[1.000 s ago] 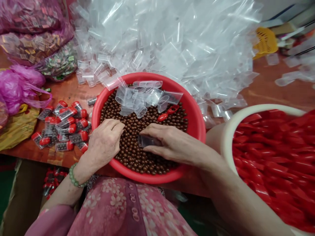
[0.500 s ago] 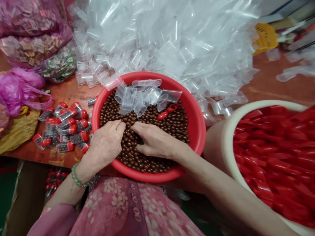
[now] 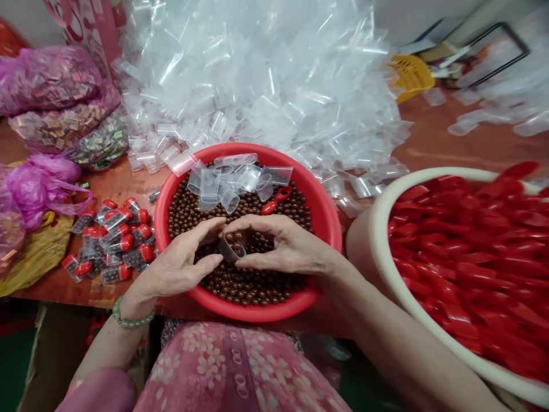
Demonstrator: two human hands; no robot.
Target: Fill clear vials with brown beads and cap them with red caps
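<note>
A clear plastic tube [image 3: 225, 249] with brown balls in its mouth is held between my two hands, low over the red basin. My left hand [image 3: 189, 257] has thumb and fingertips at its left side. Curved round the other side, my right hand [image 3: 287, 245] grips it with thumb and fingers. Below lie many glossy brown chocolate-like balls [image 3: 251, 286] in the red basin [image 3: 257, 312]. Several empty clear tubes [image 3: 229, 199] rest on the balls at the back, beside a small red plastic piece with a loop [image 3: 277, 200].
Left of the basin are filled tubes with red caps [image 3: 115, 240]. A big heap of clear tubes [image 3: 266, 103] stands behind. At right is a cream tub [image 3: 381, 229] full of red plastic pieces [image 3: 463, 269]. Bags of small packets [image 3: 60, 126] and a yellow basket [image 3: 412, 77] sit farther back.
My hands were down in the balls, fingers bent into them. Now they are raised a little with a tube holding balls between them. The view has shifted slightly.
</note>
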